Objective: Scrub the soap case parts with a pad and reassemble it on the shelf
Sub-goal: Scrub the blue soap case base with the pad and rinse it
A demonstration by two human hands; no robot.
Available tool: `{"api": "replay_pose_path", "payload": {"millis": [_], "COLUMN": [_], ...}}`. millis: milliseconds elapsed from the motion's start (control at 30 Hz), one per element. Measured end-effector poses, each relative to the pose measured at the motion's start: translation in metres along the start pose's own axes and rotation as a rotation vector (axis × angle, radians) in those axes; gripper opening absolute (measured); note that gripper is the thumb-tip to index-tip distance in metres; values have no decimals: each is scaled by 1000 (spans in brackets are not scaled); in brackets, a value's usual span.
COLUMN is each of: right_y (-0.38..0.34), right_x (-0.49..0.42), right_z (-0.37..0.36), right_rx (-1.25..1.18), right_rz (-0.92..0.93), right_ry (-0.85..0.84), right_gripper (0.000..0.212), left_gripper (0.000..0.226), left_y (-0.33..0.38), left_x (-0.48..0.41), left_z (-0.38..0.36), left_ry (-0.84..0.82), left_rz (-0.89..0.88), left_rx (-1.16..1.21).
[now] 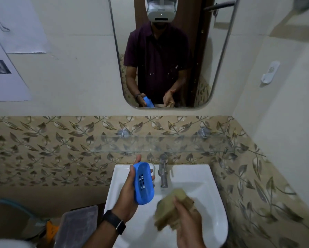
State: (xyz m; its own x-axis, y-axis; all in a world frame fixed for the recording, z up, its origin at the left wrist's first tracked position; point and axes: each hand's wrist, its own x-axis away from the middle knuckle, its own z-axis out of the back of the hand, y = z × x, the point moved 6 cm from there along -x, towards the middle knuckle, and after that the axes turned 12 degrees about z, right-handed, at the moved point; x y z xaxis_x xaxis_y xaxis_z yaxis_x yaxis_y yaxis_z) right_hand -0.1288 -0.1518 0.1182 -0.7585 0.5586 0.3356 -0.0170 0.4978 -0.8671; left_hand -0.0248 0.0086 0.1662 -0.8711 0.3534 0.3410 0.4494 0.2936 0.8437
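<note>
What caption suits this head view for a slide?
Over the sink, the left hand holds a blue soap tray, the right hand a scrub pad.

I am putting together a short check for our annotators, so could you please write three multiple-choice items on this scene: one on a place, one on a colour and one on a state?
1. Where is the soap case part?
A) lying in the sink
B) held in the left hand, above the sink
C) in the right hand

2. What colour is it?
A) blue
B) red
C) white

3. How is the pad?
A) lying flat in the sink
B) draped over the left hand
C) gripped in the right hand

Answers: 1 B, the left fingers wrap its edges; 2 A, its slotted face is bright blue; 3 C, the right fingers curl round it.
</note>
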Motion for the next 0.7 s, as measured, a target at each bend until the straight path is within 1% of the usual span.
{"api": "replay_pose_path", "payload": {"millis": [67, 133, 200, 233, 300, 333, 367, 400, 433, 500, 533, 567, 633, 667, 700], "right_y": [-38, -65, -79, -81, -76, -72, -69, -70, -73, -83, -88, -90, -83, -77, -72], "right_x": [-8, -6, 2, 7, 13, 14, 12, 9, 4, 0, 1, 5, 12, 15, 15], "right_z": [-17, -52, -82, -89, -92, -91, -88, -87, -87, -95, -101, -107, -117, -118, -116], "right_rx": [118, 257, 403, 478, 618, 684, 749, 798, 808, 734, 700, 689, 716, 762, 822], "right_rz": [297, 500, 681, 760, 854, 873, 884, 882, 873, 838, 837, 865, 877, 838, 780], "right_ry": [-115, -288, -413, -462, -573, -621, -629, -585, -506, -323, -278, -294, -487, -583, -624], "right_gripper": [25, 25, 24, 22, 12, 13, 18, 23, 21, 8, 3, 3, 8, 10, 11], "left_gripper": [62, 63, 57, 55, 53, 52, 53, 54, 55, 58, 58, 59, 59, 58, 58], "left_y": [0, -2, -1, 2, 10, 12, 13, 10, 7, 2, 2, 5, 15, 20, 25], "left_x": [-1, -1, -2, -3, -6, -7, -8, -9, -9, -8, -8, -8, -8, -8, -8], "left_z": [-8, -23, -38, -41, -40, -38, -36, -34, -34, -35, -36, -35, -30, -27, -23], "left_ry": [1, -38, -89, -86, -67, -65, -64, -64, -66, -62, -59, -57, -43, -27, -14], "left_rz": [47, 83, 80, 80, 78, 71, 72, 75, 74, 70, 67, 60, 45, 33, 21], "left_rx": [-61, -113, -121, -96, -42, -27, -8, 12, 25, 32, 38, 48, 64, 66, 68]}}
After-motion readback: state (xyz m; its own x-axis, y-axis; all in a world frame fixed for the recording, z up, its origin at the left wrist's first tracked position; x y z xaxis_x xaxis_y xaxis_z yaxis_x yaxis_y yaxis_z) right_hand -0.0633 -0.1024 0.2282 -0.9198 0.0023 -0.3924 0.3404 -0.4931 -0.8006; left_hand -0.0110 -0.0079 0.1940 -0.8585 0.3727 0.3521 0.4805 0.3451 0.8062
